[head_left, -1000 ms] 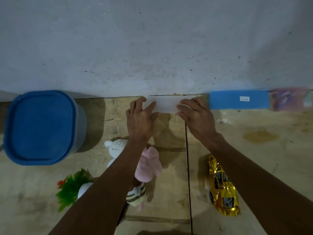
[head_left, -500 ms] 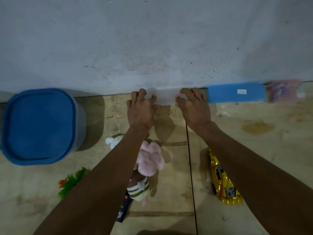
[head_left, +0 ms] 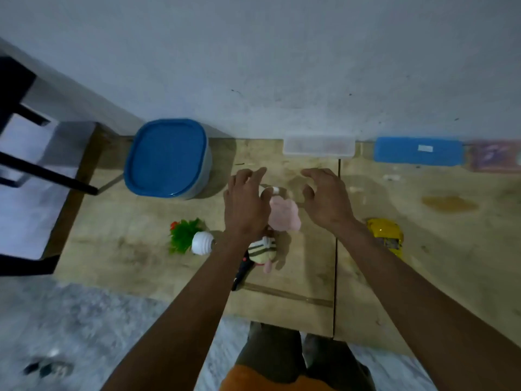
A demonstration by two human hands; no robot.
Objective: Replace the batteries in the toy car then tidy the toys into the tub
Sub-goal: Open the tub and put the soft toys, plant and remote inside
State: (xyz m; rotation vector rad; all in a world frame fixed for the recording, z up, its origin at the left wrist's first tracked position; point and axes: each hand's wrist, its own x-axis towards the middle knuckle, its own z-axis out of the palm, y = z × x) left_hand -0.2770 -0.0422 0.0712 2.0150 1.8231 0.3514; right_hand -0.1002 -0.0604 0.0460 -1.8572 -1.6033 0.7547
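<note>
Both hands have come back off the clear box (head_left: 318, 144), which sits against the wall beyond them; the left hand (head_left: 245, 204) and right hand (head_left: 327, 199) hover empty, fingers loosely curled, over the pink plush (head_left: 283, 214). Taking the plush as landmark, the yellow toy car (head_left: 386, 235) lies to its right, just beyond the right wrist, so the right hand is nearer; its long axis seems to run away from the wall. The blue-lidded tub (head_left: 167, 158), lid on, stands to the plush's left.
</note>
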